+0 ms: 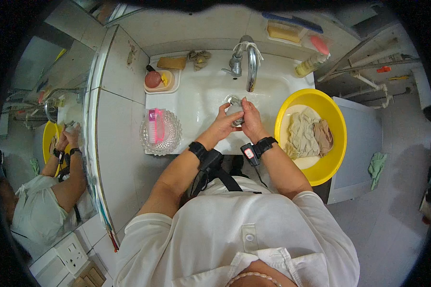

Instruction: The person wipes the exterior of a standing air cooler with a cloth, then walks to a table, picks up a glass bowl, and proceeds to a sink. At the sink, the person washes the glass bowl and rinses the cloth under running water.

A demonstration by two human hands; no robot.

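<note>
Over the white sink, my left hand and my right hand are pressed around a small wet grey cloth. The cloth is partly hidden by my fingers. Just behind it the drain lies under the curved spout of a chrome faucet, which has a white string tied on it. To the right, a yellow basin holds a crumpled beige cloth and a brownish cloth in whitish liquid. A pink-handled scrub brush lies on a ribbed clear glass dish at the left.
A soap dish with round soap stands at the back left, near a tan sponge and a crumpled rag. A pump bottle stands at the back right. A mirror is on the left wall.
</note>
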